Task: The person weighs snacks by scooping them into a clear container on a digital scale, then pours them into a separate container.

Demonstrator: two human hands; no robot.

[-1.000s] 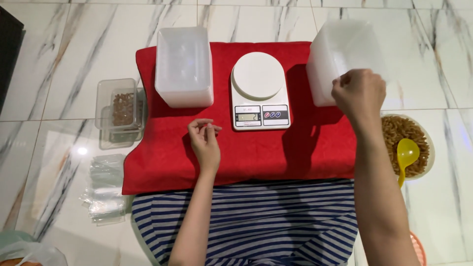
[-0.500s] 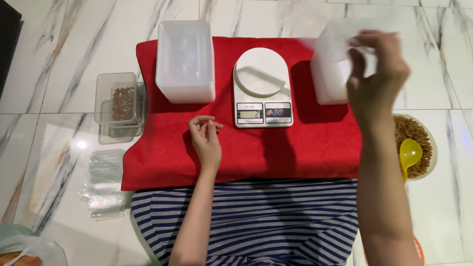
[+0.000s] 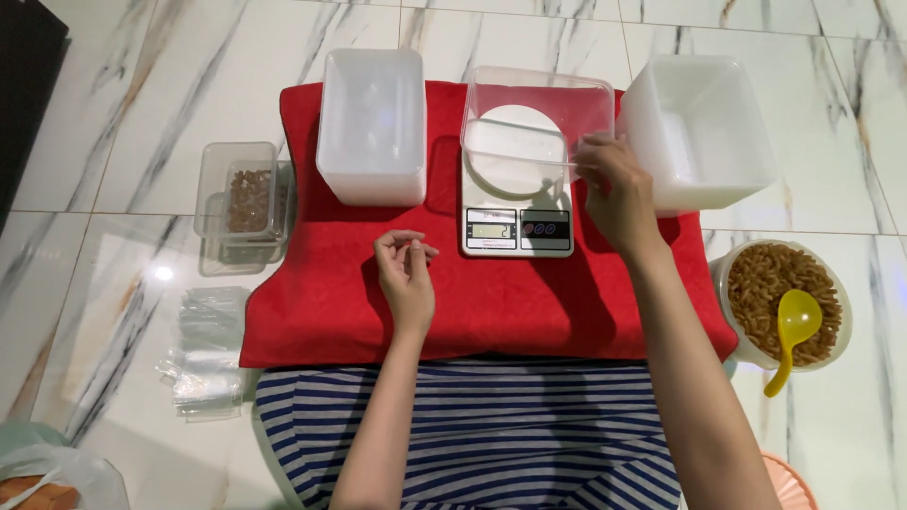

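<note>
A clear, empty plastic container (image 3: 535, 123) sits upright on the white kitchen scale (image 3: 516, 212) — open side up.

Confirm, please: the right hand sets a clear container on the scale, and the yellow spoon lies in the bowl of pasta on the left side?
Not quite. The head view shows the bowl of pasta with the yellow spoon on the right side. The right hand does hold the clear container on the scale.

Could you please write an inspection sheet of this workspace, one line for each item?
Surface: red cloth on marble floor.
Job's things: clear plastic container on the kitchen scale.
Clutter: two white tubs, small lidded box, plastic bags, pasta bowl with yellow spoon.
Grippers: right hand holds the container's rim; left hand rests on cloth, empty.
Cables: nothing seen.
Surroundings: striped fabric below.
</note>
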